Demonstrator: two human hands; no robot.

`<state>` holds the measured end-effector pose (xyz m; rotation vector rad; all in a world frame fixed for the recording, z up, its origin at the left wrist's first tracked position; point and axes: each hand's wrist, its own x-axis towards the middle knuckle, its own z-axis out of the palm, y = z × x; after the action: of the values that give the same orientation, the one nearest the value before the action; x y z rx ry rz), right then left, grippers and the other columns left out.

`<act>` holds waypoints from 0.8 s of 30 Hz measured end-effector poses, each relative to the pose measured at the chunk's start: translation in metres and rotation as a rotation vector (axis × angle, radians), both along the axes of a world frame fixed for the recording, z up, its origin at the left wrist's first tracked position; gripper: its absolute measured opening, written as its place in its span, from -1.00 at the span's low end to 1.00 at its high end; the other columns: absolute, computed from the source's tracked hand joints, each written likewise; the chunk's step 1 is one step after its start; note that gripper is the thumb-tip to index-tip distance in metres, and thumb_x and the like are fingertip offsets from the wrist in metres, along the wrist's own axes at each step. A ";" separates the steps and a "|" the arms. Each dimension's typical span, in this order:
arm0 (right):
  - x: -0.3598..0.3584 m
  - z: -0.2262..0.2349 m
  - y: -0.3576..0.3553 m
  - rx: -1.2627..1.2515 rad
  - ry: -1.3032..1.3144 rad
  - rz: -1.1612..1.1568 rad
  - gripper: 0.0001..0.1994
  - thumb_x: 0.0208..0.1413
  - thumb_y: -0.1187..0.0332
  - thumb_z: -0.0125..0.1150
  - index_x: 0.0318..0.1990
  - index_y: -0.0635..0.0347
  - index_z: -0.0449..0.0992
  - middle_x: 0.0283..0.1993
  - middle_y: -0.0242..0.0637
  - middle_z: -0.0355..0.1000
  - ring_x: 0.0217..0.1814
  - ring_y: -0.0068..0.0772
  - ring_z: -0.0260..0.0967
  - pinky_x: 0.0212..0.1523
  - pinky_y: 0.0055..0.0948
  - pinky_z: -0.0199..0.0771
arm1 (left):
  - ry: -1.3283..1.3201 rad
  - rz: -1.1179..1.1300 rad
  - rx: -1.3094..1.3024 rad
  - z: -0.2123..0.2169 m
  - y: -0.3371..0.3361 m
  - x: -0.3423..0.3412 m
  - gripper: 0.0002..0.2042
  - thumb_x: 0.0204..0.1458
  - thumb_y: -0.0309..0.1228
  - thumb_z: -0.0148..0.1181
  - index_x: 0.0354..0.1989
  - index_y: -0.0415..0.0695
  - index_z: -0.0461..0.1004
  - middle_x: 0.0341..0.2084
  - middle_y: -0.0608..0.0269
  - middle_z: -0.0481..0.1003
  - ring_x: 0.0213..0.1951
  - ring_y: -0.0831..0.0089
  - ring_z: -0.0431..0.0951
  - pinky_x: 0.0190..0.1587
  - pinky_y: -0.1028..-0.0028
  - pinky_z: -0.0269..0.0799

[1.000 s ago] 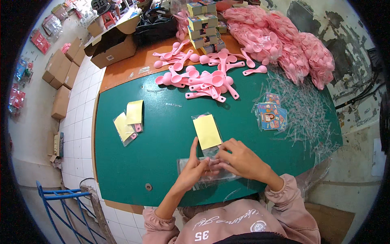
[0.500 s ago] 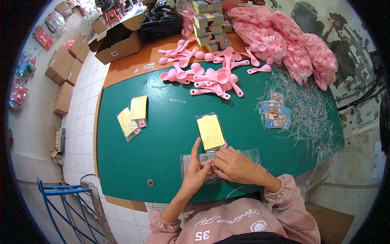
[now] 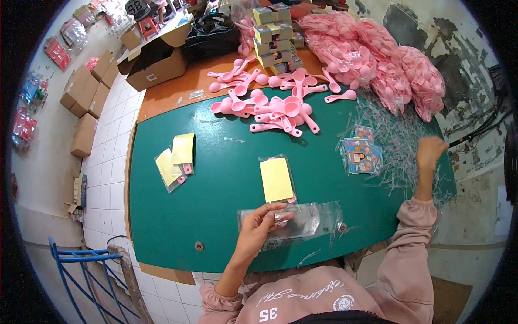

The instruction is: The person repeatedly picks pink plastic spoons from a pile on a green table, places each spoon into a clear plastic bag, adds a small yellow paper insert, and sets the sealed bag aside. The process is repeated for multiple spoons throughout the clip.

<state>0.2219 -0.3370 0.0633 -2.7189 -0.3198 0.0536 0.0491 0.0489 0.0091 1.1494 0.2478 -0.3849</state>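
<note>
My left hand [image 3: 256, 225] is closed over a stack of clear plastic bags [image 3: 305, 222] near the table's front edge, with clear film between its thumb and fingers. Just beyond it lies a filled clear bag with a yellow card [image 3: 276, 180] and a bit of pink spoon showing at its lower corner. My right hand [image 3: 430, 153] is raised, slightly blurred, over the heap of clear plastic strips [image 3: 402, 137] at the right. Its fingers are curled; whatever they may hold cannot be made out.
Two more packed yellow cards [image 3: 183, 148] lie at the left. Loose pink measuring spoons [image 3: 280, 107] cover the back middle, before stacked card bundles [image 3: 272, 38] and bulging bags of spoons [image 3: 372, 59]. Printed cards [image 3: 362, 155] lie beside the strips. A blue metal frame [image 3: 86, 256] stands left.
My right hand has left my left hand and swung far right over the plastic strips. The left hand stays at the bags, its index finger now folded down instead of pointing out.
</note>
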 end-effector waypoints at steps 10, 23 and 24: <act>-0.104 -0.043 0.198 0.538 0.145 0.495 -0.72 -0.14 0.40 0.27 -0.22 0.19 0.40 -0.24 -0.18 0.21 -0.25 -0.26 0.29 -0.23 -0.38 0.35 | 0.060 0.066 0.041 0.002 0.004 -0.011 -0.73 0.17 -0.46 -0.25 -0.08 -0.33 0.32 -0.36 0.02 0.50 -0.18 0.32 0.52 -0.16 0.44 0.48; -0.097 -0.067 0.204 1.026 0.671 0.122 -0.85 0.02 0.43 0.16 -0.37 0.33 0.35 -0.37 -0.28 0.37 -0.36 -0.57 0.38 -0.39 -0.59 0.42 | -0.237 0.102 0.732 -0.007 -0.002 0.001 -0.89 -0.07 -0.55 0.16 -0.39 -0.28 0.38 -0.38 0.23 0.38 -0.48 0.59 0.47 -0.47 0.63 0.40; -0.097 -0.064 0.206 1.066 0.755 0.017 -0.84 0.04 0.43 0.15 -0.38 0.34 0.32 -0.42 -0.29 0.40 -0.39 -0.58 0.41 -0.42 -0.61 0.43 | -0.238 0.101 0.731 -0.009 -0.004 0.002 -0.89 -0.07 -0.55 0.16 -0.39 -0.28 0.38 -0.38 0.23 0.38 -0.48 0.59 0.47 -0.47 0.63 0.40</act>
<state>0.1252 -0.1312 -0.0009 -1.4929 -0.0846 0.6772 0.0510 0.0454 0.0003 1.8762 0.2426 -0.0541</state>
